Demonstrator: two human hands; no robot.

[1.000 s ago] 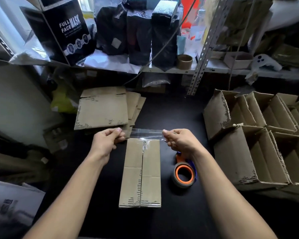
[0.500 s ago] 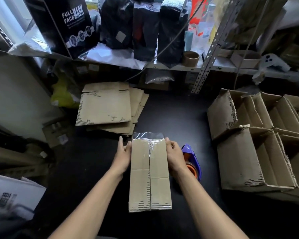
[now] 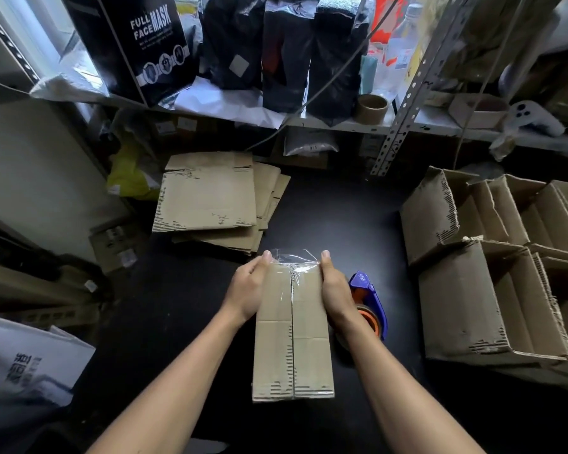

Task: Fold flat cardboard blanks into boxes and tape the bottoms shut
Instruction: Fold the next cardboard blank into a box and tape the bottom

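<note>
Your left hand (image 3: 248,288) and right hand (image 3: 335,290) pressed flat, fingers straight, against opposite sides of the box (image 3: 292,335) standing on the black table (image 3: 341,217), clear tape (image 3: 292,261) across its far end, beside the tape dispenser (image 3: 369,301).

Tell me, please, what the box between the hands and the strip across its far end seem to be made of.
The box: brown corrugated cardboard, matte; its near edge shows the wavy fluting. The strip: clear plastic tape, probably; it is glossy and wrinkled, and the cardboard and dark table show through it.
</note>
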